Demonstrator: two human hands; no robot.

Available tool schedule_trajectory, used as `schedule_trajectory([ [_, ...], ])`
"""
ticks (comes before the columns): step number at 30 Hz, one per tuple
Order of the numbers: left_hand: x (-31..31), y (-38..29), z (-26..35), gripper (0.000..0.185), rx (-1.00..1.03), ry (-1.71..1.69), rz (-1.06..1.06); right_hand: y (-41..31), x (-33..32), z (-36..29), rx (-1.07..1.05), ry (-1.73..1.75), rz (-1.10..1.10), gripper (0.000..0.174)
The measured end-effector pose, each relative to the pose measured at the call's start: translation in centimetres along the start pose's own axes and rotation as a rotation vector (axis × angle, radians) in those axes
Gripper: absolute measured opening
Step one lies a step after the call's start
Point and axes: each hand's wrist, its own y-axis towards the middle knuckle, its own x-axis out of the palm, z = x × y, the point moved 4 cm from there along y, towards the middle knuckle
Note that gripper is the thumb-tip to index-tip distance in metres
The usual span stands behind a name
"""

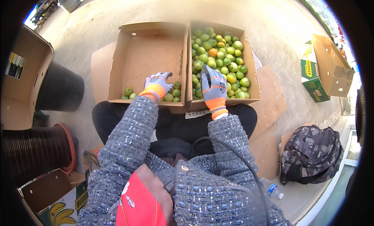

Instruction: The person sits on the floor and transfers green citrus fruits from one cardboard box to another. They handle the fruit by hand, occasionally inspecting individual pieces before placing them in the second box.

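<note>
Two cardboard boxes stand side by side before my crossed legs. The left box [152, 56] shows much bare bottom, with several green tomatoes [127, 92] in its near left corner and more green tomatoes [176, 93] at its near right. Over that right group is my left hand [156, 84], in a grey and orange work glove, fingers spread and nothing seen in them. The right box [254, 79] is filled with green tomatoes [230, 66], one plainly orange. My right hand [214, 85], gloved alike, lies over these; its fingertips point away and what they touch is hidden.
At the left are a black bucket [60, 87], a tilted cardboard carton [26, 79] and a dark spool with a red rim [38, 153]. Banana cartons [324, 68] sit at the right, above a camouflage backpack [312, 155] and a plastic bottle [273, 189]. Flat cardboard [268, 100] covers some floor.
</note>
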Motion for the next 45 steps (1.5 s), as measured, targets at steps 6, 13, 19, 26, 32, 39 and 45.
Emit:
schedule_trajectory([
  [6, 3.6, 1.7, 1.9, 0.039, -0.145, 0.292, -0.12, -0.1, 1.0, 0.2, 0.112, -0.075, -0.104, 0.037],
  [13, 0.9, -2.0, 3.5, 0.053, 0.188, -1.601, 0.167, 0.7, -1.3, -2.8, -0.218, 0.044, -0.322, 0.059],
  [19, -1.1, -4.9, 10.6, 0.066, 0.361, -0.524, 0.665, 0.8, -0.8, 0.1, 0.019, 0.315, -0.109, 0.059],
  [26, 1.6, -5.5, 12.7, 0.053, 0.436, -0.129, 0.657, 8.7, 2.0, 16.1, 0.676, 0.787, 0.274, 0.042],
  [32, 1.6, -5.4, 12.0, 0.05, 0.423, -0.123, 0.638, 5.8, 3.8, 13.4, 0.662, 1.188, 0.268, 0.052],
  [39, 1.9, -5.0, 11.8, 0.049, 0.421, -0.106, 0.662, 2.2, -0.4, 4.6, 0.321, 0.772, 0.109, 0.04],
  [45, 0.4, -2.5, 6.3, 0.032, 0.428, -1.093, 0.521, 0.0, -0.9, 1.9, 0.165, 0.153, -0.003, 0.038],
])
